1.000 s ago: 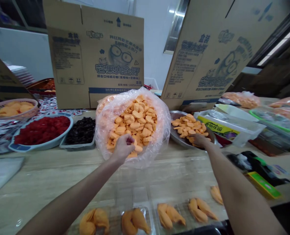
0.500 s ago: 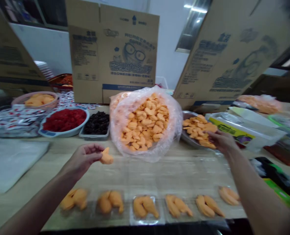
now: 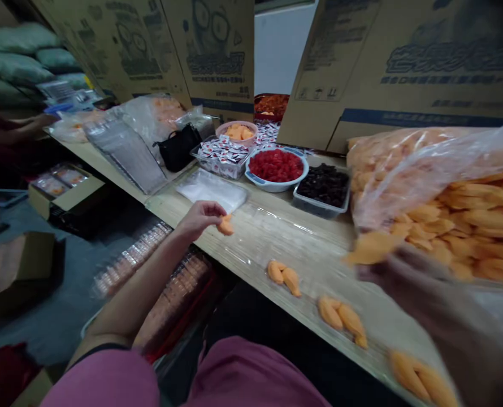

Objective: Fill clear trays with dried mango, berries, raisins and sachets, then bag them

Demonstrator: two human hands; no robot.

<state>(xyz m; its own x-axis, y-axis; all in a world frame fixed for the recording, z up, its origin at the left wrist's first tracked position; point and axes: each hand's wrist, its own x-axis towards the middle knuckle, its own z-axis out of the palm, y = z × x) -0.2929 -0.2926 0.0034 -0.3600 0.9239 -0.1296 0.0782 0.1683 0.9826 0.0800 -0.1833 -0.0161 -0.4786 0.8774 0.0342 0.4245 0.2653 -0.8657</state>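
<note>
My left hand (image 3: pixel 203 219) pinches a small orange piece (image 3: pixel 225 225) above the table, near a stack of clear plastic sheets (image 3: pixel 212 191). Blurred by motion, my right hand (image 3: pixel 416 277) holds another orange piece (image 3: pixel 372 247) in front of the large clear bag of orange pieces (image 3: pixel 472 220). Along the table's front edge lie orange pieces in pairs: one pair (image 3: pixel 291 281) between my hands, a second (image 3: pixel 348 322) to its right, and a third (image 3: pixel 421 376) below my right hand. The clear trays under them are hard to make out.
Behind stand a blue-rimmed bowl of red pieces (image 3: pixel 276 167), a tub of dark pieces (image 3: pixel 324 189), a tray of small packets (image 3: pixel 222 155) and a black bag (image 3: pixel 178 148). Packed trays (image 3: pixel 135 257) and an open carton (image 3: pixel 69 189) are below left. Another person's arm (image 3: pixel 18 130) shows far left.
The view has swung left. My left hand still holds its piece, now by the plastic sheets. My right hand has left the metal bowl with a piece and is now before the large bag.
</note>
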